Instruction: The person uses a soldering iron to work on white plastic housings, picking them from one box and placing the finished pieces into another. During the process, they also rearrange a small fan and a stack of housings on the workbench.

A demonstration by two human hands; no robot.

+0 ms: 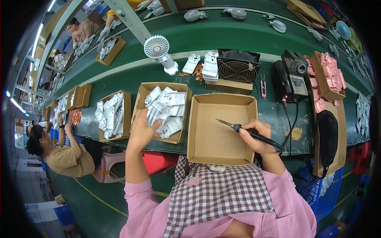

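Note:
My left hand is closed on a white plastic shell, blurred by motion, above a cardboard box of similar white shells. In my right hand is a black-handled soldering iron, its thin tip pointing left. The iron hangs over a shallow open cardboard box directly in front of me. Its cable runs toward the black soldering station at the right. Left of the box of shells stands another box filled with white shells.
Behind the boxes stand a white handheld fan, stacked white shells, copper-coloured bits and a black cooling fan. Pink-handled tweezers lie near the station. Pink parts fill a box at right. A co-worker sits at left.

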